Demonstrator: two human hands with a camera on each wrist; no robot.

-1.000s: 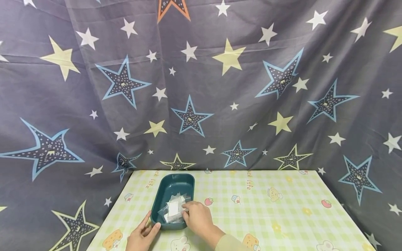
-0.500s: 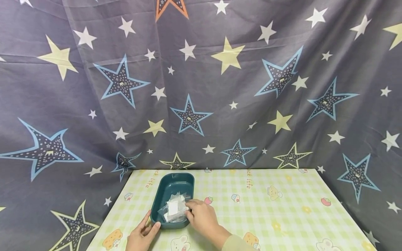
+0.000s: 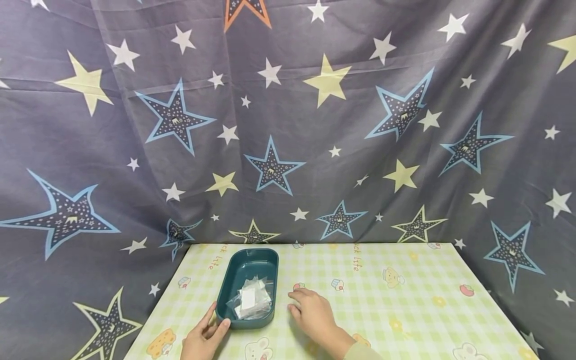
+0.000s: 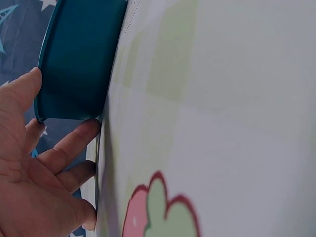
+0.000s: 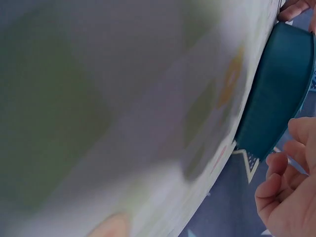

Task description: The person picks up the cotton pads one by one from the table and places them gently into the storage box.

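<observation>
A dark teal rectangular plastic box (image 3: 246,267), open at the top, stands on the table. Several clear plastic zip bags (image 3: 254,300) with white labels lie heaped in its near half. My left hand (image 3: 202,337) holds the box's near left corner, the thumb on the near wall by the rim and the fingers along the left side. In the left wrist view, that thumb (image 4: 30,86) touches the rim. My right hand (image 3: 313,315) is to the right of the box, apart from it, fingers loosely bent around nothing. In the right wrist view, the right hand (image 5: 291,192) appears beside the box wall.
A green-and-white checked cloth with cartoon prints covers the table (image 3: 405,310). Behind it and at both sides hangs a grey curtain (image 3: 288,125) patterned with stars.
My right hand has let go of the bags and moved right, out of the box to above the tablecloth. The left hand and the box have stayed where they were.
</observation>
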